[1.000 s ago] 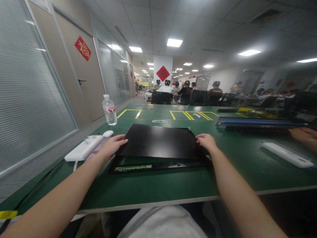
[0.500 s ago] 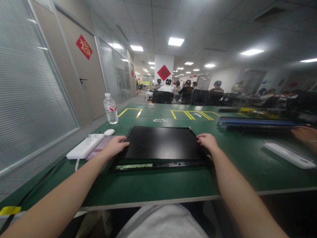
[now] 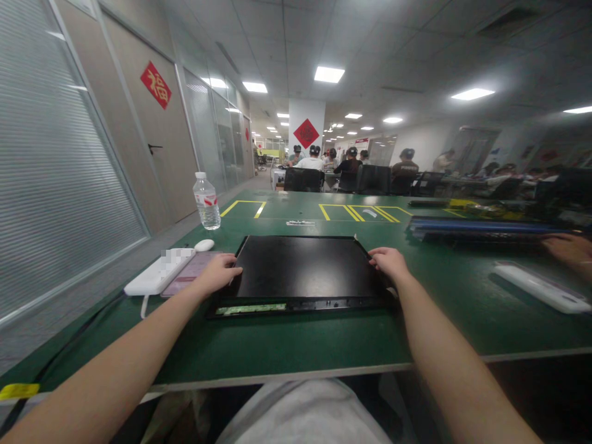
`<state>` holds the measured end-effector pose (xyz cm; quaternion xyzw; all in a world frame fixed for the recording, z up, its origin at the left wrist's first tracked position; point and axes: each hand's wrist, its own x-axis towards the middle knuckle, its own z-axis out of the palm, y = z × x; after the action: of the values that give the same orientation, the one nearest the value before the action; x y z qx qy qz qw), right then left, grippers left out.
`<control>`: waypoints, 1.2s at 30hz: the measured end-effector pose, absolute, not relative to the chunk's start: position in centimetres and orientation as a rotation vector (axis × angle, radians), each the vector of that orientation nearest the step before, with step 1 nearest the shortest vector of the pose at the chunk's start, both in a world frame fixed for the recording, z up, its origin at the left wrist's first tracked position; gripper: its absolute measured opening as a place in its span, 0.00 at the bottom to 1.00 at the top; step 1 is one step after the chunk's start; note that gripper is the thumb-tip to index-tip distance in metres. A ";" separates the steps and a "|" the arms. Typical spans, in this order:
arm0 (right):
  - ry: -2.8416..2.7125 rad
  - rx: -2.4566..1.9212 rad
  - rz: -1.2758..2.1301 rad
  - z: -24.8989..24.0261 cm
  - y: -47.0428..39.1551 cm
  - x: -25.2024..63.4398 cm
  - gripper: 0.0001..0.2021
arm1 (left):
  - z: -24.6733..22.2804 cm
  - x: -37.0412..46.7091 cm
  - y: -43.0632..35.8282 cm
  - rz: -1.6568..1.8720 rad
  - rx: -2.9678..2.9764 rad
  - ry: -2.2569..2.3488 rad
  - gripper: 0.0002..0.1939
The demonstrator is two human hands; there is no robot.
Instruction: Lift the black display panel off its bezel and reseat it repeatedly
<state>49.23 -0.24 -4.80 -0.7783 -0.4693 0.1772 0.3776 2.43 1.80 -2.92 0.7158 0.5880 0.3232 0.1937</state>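
A flat, black display panel (image 3: 303,265) lies in front of me on the green table. Beneath its near edge shows a black frame (image 3: 342,304), with a strip of green circuit board (image 3: 252,309) along the left part. My left hand (image 3: 220,271) is closed on the panel's left edge, thumb on top. On the opposite side, my right hand (image 3: 388,264) pinches the right edge near its far corner. The undersides of the fingers are hidden, and I cannot tell whether they also hold the frame.
A water bottle (image 3: 207,202) stands at the far left. Nearer are a white power strip (image 3: 157,274), a white mouse (image 3: 204,245) and a purplish sheet (image 3: 187,274). To the right lie a white elongated object (image 3: 541,287) and a blue-black panel (image 3: 476,227) beside another person's hand (image 3: 571,253).
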 end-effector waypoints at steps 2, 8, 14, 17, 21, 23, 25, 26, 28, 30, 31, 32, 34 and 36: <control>-1.182 -1.985 0.461 -4.8 -0.2 49.3 0.17 | -2.9 2.5 1.8 0.885 2.013 1.656 0.06; -1.172 -1.978 0.458 -4.9 -0.1 49.4 0.16 | -3.0 2.5 1.7 0.919 1.927 1.600 0.06; -1.153 -1.955 0.471 -5.1 0.0 49.5 0.17 | -2.5 3.0 1.0 0.974 1.683 1.598 0.06; -1.138 -1.949 0.480 -5.2 0.0 49.5 0.17 | -2.0 3.2 0.5 1.038 1.595 1.586 0.09; -1.142 -1.951 0.480 -5.2 0.1 49.5 0.17 | -1.3 3.6 0.1 1.191 1.410 1.544 0.16; -1.140 -1.954 0.479 -5.2 0.1 49.5 0.17 | -1.1 3.9 -0.2 1.232 1.268 1.455 0.16; -1.143 -1.961 0.474 -5.3 0.1 49.6 0.17 | -0.9 4.2 -0.4 1.235 1.111 1.355 0.16; -1.144 -1.966 0.471 -5.3 0.1 49.6 0.16 | -0.8 4.4 -0.5 1.230 1.048 1.324 0.16; -1.147 -1.973 0.467 -5.3 0.1 49.6 0.16 | -0.6 4.7 -0.7 1.217 0.971 1.290 0.17; -1.148 -1.975 0.463 -5.2 0.1 49.6 0.16 | -0.5 4.9 -0.8 1.217 0.936 1.285 0.18; -1.149 -1.975 0.459 -5.2 0.0 49.6 0.16 | -0.4 5.0 -0.8 1.221 0.924 1.288 0.19; -1.153 -1.975 0.454 -5.2 0.0 49.6 0.16 | -0.3 5.0 -0.8 1.221 0.916 1.291 0.19; -1.162 -1.976 0.446 -5.1 -0.1 49.5 0.16 | -0.1 5.1 -0.9 1.212 0.905 1.299 0.20; -1.168 -1.980 0.441 -5.0 -0.1 49.5 0.15 | 0.0 5.2 -1.0 1.192 0.903 1.301 0.20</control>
<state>49.47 -0.10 -5.00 -0.7790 -0.4596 0.1735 0.3896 5.18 -1.04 0.03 0.3811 0.5492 0.5033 0.5475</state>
